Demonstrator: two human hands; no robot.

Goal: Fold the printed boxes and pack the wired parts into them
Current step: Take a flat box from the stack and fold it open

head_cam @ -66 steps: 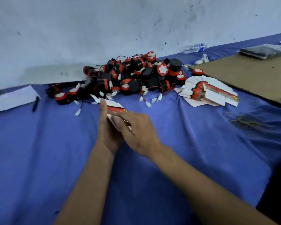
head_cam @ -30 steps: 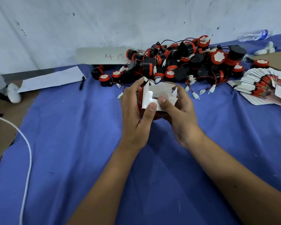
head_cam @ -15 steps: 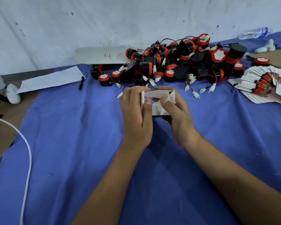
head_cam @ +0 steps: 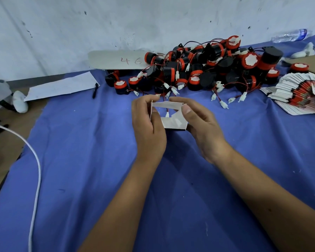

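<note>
Both hands, left hand [head_cam: 147, 122] and right hand [head_cam: 202, 124], grip a half-folded box [head_cam: 171, 120] mid-frame, fingers curled round it; wired parts [head_cam: 204, 70] heaped behind, flat boxes [head_cam: 302, 95] at right.

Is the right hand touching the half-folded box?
Touching. The head view shows the right hand with its thumb on the half-folded box and fingers curled over its top edge.

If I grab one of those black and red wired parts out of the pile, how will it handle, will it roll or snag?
Likely to snag: the wired parts lie heaped with thin red and black leads crossing, so pulling one may drag its neighbours. Probably apt to roll, since the bodies look round. The white connectors would likely dangle loosely at the lead ends.
</note>
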